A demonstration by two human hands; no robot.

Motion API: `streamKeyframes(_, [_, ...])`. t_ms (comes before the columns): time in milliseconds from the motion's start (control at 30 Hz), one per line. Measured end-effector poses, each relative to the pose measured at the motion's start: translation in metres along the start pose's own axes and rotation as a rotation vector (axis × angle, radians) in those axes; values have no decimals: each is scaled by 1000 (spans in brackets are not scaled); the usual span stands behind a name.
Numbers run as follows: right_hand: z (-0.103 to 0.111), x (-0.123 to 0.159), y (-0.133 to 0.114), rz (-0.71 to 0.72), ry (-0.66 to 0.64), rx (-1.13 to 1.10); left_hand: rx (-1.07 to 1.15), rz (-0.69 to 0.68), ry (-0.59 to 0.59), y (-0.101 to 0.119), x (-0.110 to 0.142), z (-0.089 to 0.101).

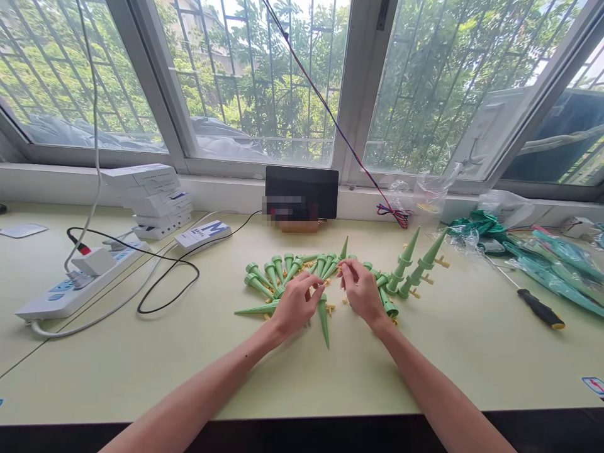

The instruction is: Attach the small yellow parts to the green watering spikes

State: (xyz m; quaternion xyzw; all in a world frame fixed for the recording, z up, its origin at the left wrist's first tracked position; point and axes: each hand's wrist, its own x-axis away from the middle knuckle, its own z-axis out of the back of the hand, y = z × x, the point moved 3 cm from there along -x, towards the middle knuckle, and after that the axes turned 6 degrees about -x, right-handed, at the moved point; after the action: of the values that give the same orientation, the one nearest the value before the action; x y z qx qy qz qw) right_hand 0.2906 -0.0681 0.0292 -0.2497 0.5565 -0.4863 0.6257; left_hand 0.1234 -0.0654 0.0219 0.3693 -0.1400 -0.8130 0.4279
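My left hand [299, 297] is over the near side of a cluster of green plastic watering spikes [257, 275], thumb and fingertips pinched together. Whatever is in that pinch is too small to make out. Just right of it, my right hand [362, 292] is also closed in a pinch, with a hint of yellow at the fingertips that I cannot name. A green spike with a yellow valve [323, 322] lies below my left hand, its tip toward me. Small yellow valves [331, 309] show among the spikes. Stacked spikes [423, 264] stand tilted upward on the right.
A dark tablet [302, 192] stands on a wooden holder at the back. On the left are a power strip [61, 301], cables and stacked white boxes [158, 198]. A screwdriver [540, 308] and green items in clear plastic bags [552, 264] lie on the right.
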Motion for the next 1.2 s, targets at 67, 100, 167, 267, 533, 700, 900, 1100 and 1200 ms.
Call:
streamKeyframes(67, [2,0,1,-14,37,6,-33,12,-49,-2,1,-3])
streamKeyframes(100, [2,-1,1,-22,44,12,-49,19,-72,-3,2,-5])
streamKeyframes(167, [2,-1,2,-31,48,25,-68,25,-107,-5,3,-7])
streamKeyframes(267, [1,-1,3,-24,38,32,-87,16,-125,-6,4,-8])
streamKeyframes(533, [-1,-1,5,2,16,38,-90,1,-151,-7,4,-10])
streamKeyframes(700, [-2,-1,5,-2,7,21,-68,4,-130,-4,2,-7])
streamKeyframes(900, [-3,-1,6,-6,5,10,-2,12,-59,0,-1,-2])
streamKeyframes(1100, [-3,-1,7,-2,-12,3,77,27,29,-2,-2,1])
streamKeyframes(1200, [-3,-1,7,3,-10,17,104,53,73,-3,-3,3])
